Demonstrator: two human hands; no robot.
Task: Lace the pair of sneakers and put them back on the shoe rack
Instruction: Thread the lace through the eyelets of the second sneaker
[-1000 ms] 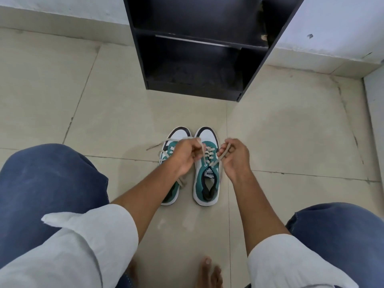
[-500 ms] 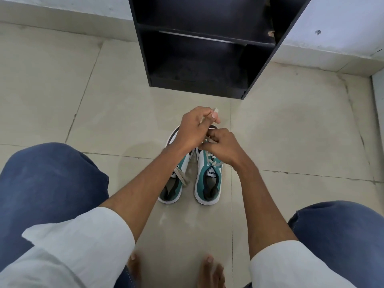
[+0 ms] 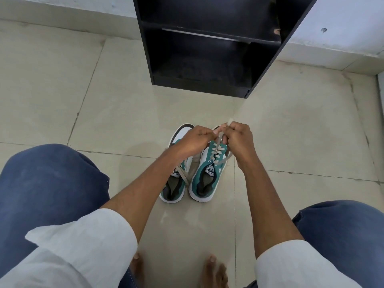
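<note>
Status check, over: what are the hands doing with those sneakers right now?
Left hand and right hand pinch the lace above the right sneaker. Left sneaker beside it, lace loose. Shoe rack ahead; bare floor between.

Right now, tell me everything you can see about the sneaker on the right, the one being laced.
The right sneaker is teal and white with a white sole, a dark lining and a branded tongue label. It stands upright on the tiled floor, toe towards the black shoe rack, close beside the left sneaker. A beige lace crosses its eyelets; both hands, left hand and right hand, pinch the lace ends above the toe.
</note>
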